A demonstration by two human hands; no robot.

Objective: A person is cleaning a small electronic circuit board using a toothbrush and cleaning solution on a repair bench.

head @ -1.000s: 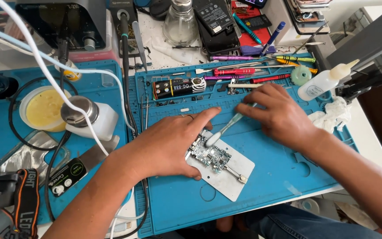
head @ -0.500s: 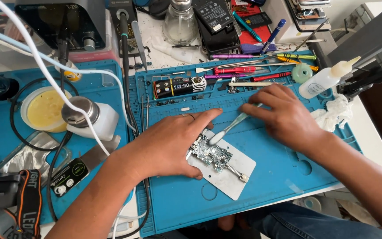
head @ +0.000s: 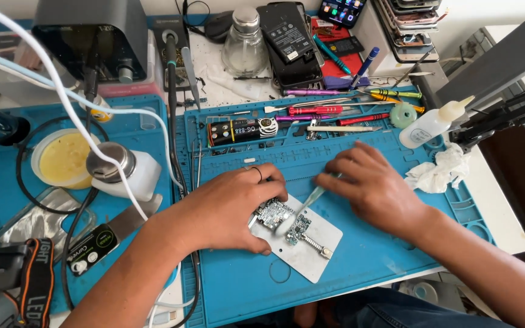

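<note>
A small green circuit board (head: 282, 218) lies on a grey metal holder plate (head: 311, 252) on the blue work mat (head: 360, 261). My left hand (head: 229, 209) rests flat on the mat, its fingertips pressing the board's left edge. My right hand (head: 375, 188) holds a slim pale tool (head: 308, 199), whose tip touches the board from the upper right.
Screwdrivers and tweezers (head: 335, 112) lie along the mat's far rim. A white squeeze bottle (head: 432, 124) and crumpled tissue (head: 439, 173) sit to the right. On the left are a yellow paste tin (head: 62, 159), a white dispenser bottle (head: 120, 170), cables and a black machine (head: 92, 36).
Both hands have stayed on the board. My right hand has drawn in closer over the tool, and its tip has moved slightly on the board.
</note>
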